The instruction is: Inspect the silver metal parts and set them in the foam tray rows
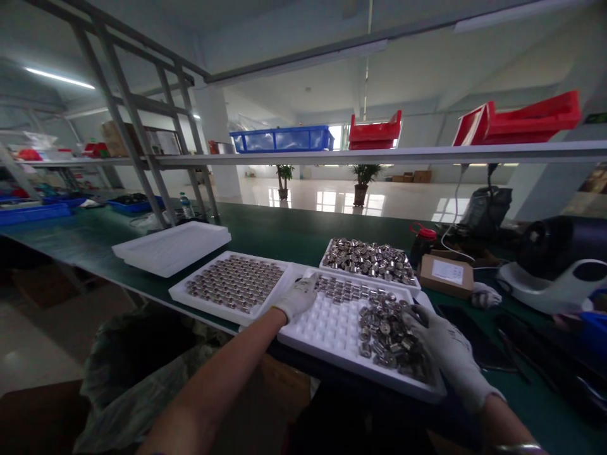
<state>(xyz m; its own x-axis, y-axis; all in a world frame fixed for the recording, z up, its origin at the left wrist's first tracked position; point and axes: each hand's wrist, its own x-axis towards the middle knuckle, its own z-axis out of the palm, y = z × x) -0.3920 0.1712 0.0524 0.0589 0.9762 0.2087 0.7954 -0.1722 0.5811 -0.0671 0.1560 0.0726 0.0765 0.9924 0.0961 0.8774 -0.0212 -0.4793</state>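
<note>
My left hand (300, 299), in a white glove, is closed over the left rim of a white moulded tray (332, 325); part of its fingers is hidden. My right hand (443, 344), also gloved, reaches over the tray's right side. Its fingers are apart and curved against a loose heap of small shiny metal cylinders (386, 328). Rows of the same cylinders (339, 289) stand in pockets along the tray's far side. Bare pockets show in its left and middle part.
To the left lies a tray filled with cylinders (234, 281), beyond it stacked white trays (173, 246). Behind sits another heaped tray (370, 259). A cardboard box (446, 275), red-capped bottle (422, 243) and black-and-white machine (559, 265) stand right. A shelf (303, 160) crosses above the green table (265, 221).
</note>
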